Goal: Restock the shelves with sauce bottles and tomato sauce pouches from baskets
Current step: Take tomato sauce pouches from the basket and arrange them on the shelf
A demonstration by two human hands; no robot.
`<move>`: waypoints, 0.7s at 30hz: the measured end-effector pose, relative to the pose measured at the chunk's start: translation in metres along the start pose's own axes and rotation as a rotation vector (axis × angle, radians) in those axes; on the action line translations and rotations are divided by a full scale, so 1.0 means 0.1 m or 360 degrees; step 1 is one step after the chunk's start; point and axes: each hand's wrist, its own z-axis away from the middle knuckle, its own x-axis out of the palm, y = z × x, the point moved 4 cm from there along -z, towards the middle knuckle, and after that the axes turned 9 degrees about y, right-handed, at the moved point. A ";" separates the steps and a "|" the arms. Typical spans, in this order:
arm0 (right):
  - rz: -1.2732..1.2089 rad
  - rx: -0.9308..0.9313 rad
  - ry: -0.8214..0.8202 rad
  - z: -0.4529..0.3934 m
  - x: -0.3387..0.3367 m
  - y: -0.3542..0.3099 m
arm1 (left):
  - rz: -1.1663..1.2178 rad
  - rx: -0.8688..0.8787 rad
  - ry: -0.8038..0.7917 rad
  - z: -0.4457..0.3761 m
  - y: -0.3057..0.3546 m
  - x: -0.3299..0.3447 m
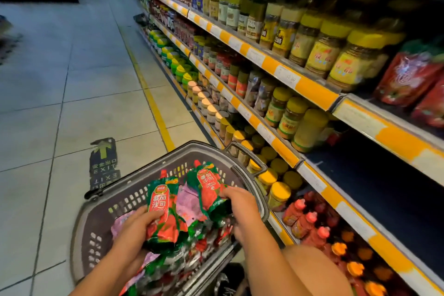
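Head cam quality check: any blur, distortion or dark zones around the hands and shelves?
Head view: wide-angle bends the shelf edges; the empty blue shelf lies in deep shadow; far jars are soft and smeared. Both hands, left and right, and their tomato sauce pouches are fairly sharp, with printing readable; basket evenly lit.

Grey perforated plastic basket (134,197): near rim cut by bottom edge | heaped red-green pouches (204,245) inside: blurred, uncountable | red spouted pouches on upper shelf (408,79): clipped at right edge | white shelf price tags (287,77): print illegible
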 end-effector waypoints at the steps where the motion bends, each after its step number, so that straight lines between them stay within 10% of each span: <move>1: -0.0105 -0.0005 -0.0009 0.05 -0.06 -0.05 | 0.0008 0.0028 -0.0028 0.05 0.04 0.07; 21: -0.1032 -0.0612 0.0006 1.30 -2.47 -0.23 | -0.0139 0.0436 -0.0876 1.73 0.47 1.81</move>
